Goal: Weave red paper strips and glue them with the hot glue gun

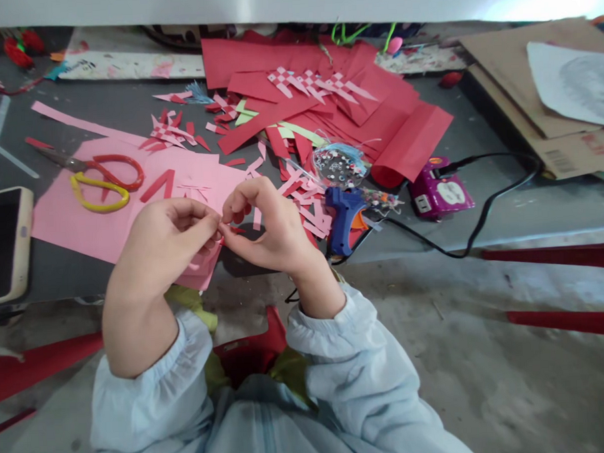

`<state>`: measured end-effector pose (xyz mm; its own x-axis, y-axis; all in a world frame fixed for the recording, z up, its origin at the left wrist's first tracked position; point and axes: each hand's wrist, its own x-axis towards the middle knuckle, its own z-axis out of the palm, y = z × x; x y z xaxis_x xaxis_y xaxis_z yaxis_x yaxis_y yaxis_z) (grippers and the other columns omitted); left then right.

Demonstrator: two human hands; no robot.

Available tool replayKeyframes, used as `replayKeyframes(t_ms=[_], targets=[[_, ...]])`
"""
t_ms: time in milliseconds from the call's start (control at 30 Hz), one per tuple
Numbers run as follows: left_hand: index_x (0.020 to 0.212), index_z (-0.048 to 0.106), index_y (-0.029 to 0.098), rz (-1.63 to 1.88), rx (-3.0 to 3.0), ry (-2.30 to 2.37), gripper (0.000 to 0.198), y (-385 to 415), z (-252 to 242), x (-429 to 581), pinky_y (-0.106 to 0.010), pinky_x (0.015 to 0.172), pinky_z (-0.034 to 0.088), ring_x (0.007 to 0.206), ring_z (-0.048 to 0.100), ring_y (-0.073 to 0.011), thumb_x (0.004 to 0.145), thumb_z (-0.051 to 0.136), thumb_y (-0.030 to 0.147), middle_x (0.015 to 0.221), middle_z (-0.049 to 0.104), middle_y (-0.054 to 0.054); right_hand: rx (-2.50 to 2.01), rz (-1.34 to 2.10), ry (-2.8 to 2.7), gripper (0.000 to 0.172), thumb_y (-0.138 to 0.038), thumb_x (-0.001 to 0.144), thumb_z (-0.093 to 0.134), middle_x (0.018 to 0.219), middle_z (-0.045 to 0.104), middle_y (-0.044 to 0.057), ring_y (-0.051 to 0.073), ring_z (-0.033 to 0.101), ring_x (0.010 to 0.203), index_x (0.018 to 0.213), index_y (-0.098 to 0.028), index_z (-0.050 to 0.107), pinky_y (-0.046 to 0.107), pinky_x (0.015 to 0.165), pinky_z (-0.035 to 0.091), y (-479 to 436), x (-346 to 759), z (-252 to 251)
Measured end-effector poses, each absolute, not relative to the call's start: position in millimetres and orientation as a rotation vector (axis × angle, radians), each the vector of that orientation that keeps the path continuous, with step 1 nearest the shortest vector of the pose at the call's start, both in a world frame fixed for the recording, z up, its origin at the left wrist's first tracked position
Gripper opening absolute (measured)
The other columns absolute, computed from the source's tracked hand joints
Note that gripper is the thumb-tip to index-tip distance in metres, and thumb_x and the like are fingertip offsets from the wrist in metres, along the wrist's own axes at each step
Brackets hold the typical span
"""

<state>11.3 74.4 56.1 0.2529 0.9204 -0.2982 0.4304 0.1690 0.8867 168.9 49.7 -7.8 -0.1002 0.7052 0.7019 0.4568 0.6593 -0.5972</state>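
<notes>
My left hand [157, 249] and my right hand [274, 224] meet fingertip to fingertip over the near edge of the table. Both are closed in a pinch on a small paper strip [223, 235], mostly hidden by the fingers; a bit of red shows between them. Under and beside my left hand lie pink paper sheets [66, 210] with a folded red strip [159, 185] on top. Scissors [100, 182] with one red and one yellow handle rest on the pink paper. Cut pink and red scraps [314, 216] lie just beyond my right hand.
A blue glue gun [339, 218] lies right of my hands, near a bag of beady eyes [339, 165]. Red sheets [403, 135] and woven paper fish [320, 84] are behind. A purple power socket [440, 190], cardboard [517, 110] and a phone [5, 243] flank the workspace.
</notes>
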Motion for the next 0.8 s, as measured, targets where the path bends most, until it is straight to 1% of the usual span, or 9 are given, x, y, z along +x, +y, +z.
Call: replayKeyframes(t_ms=[300, 467, 600, 800], targets=[[0.072, 0.069, 0.019, 0.575, 1.474, 1.361, 0.013, 74.9, 55.3, 10.2, -0.023, 0.052, 0.049, 0.056, 0.061, -0.0123, 0.072, 0.069, 0.032, 0.064, 0.067, 0.001, -0.943, 0.281, -1.744, 0.022, -0.011, 0.084, 0.054, 0.083, 0.059, -0.002, 0.011, 0.058, 0.072, 0.098, -0.023, 0.041, 0.029, 0.067, 0.054, 49.8, 168.1, -8.2], [0.072, 0.069, 0.020, 0.582, 1.488, 1.416, 0.009, 74.9, 56.8, 11.3, -0.023, 0.053, 0.050, 0.058, 0.063, -0.0130, 0.071, 0.068, 0.029, 0.066, 0.068, 0.001, -0.948, 0.283, -1.736, 0.025, -0.009, 0.084, 0.054, 0.082, 0.057, -0.003, 0.010, 0.055, 0.071, 0.097, -0.024, 0.040, 0.027, 0.065, 0.050, 49.3, 169.5, -7.0], [0.070, 0.069, 0.021, 0.585, 1.530, 1.448, 0.007, 74.5, 56.3, 10.5, -0.024, 0.054, 0.049, 0.059, 0.063, -0.0131, 0.072, 0.067, 0.027, 0.065, 0.068, 0.002, -0.984, 0.300, -1.726, 0.025, -0.009, 0.083, 0.052, 0.084, 0.055, -0.002, 0.011, 0.054, 0.073, 0.098, -0.024, 0.039, 0.028, 0.067, 0.049, 50.6, 172.6, -7.7], [0.072, 0.067, 0.020, 0.615, 1.489, 1.401, 0.006, 74.6, 52.7, 8.3, -0.023, 0.054, 0.049, 0.056, 0.061, -0.0115, 0.072, 0.066, 0.026, 0.062, 0.065, 0.004, -1.080, 0.287, -1.691, 0.023, -0.010, 0.084, 0.048, 0.087, 0.053, -0.001, 0.012, 0.054, 0.075, 0.101, -0.023, 0.040, 0.030, 0.069, 0.050, 55.9, 175.7, -12.8]])
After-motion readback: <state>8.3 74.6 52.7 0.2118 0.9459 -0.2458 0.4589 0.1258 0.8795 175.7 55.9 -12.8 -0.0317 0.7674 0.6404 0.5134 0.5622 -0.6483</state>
